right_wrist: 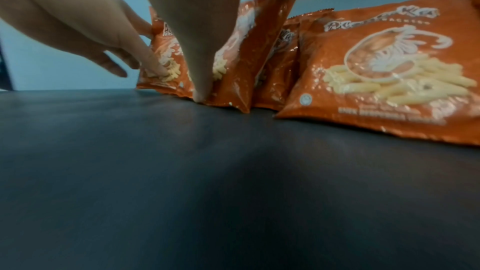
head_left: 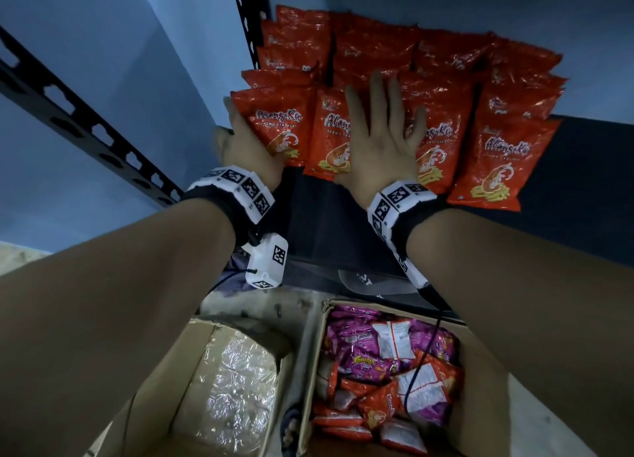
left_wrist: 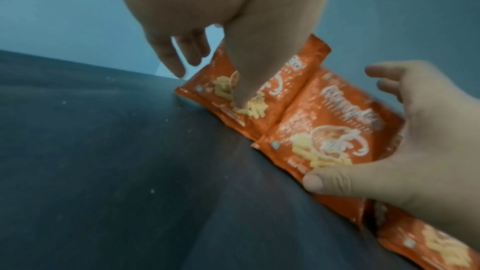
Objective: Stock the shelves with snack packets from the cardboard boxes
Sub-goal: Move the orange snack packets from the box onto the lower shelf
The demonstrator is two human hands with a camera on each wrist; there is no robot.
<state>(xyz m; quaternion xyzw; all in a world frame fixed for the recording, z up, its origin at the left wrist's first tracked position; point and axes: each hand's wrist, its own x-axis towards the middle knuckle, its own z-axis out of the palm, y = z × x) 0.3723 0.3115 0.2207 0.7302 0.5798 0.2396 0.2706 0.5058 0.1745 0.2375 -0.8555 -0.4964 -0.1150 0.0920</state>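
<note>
The front row of orange prawn-cracker packets (head_left: 346, 134) on the dark shelf (head_left: 566, 168) is being squared up, the left hand (head_left: 247, 144) and right hand (head_left: 377, 147) both pressed flat, grip apart; next, more packets must be fetched from the cardboard box (head_left: 319, 371) below the shelf.

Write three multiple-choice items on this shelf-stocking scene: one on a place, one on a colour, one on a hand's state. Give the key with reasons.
1. Where is the box of mixed packets?
A. on the shelf
B. below the shelf, under the right arm
C. in the left hand

2. What colour are the shelf packets?
A. orange-red
B. green
C. white

3. How is the right hand?
A. fist
B. flat, fingers spread
C. pinching a packet

Key:
1 B: the box of mixed packets sits low, beneath the shelf.
2 A: the shelf packets show orange-red.
3 B: the right hand lies spread on them.
</note>
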